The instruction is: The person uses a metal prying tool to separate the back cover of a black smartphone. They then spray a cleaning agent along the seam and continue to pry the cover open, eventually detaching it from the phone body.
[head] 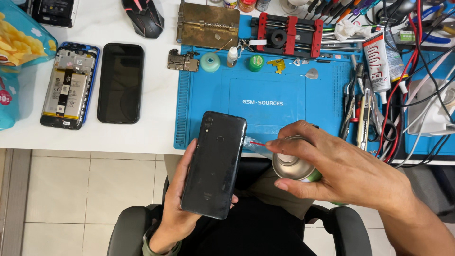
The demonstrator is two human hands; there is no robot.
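Head view: left hand (182, 201) is cupping a black phone (214, 163) back-side up, fingers wrapped around its edges, over the lap below the blue mat (265, 102). Right hand (341, 168) is gripping a spray can (291, 166), its red straw (258, 142) touching the phone's right edge

**Much of a phone repair bench stays out of sight**

The left hand (182, 199) is mostly covered by the black phone (214, 163) it grips; the phone's screen side faces away. The right hand (341, 166) hides most of the spray can (290, 166). A snack bag (19, 57) is cut off at the left edge.
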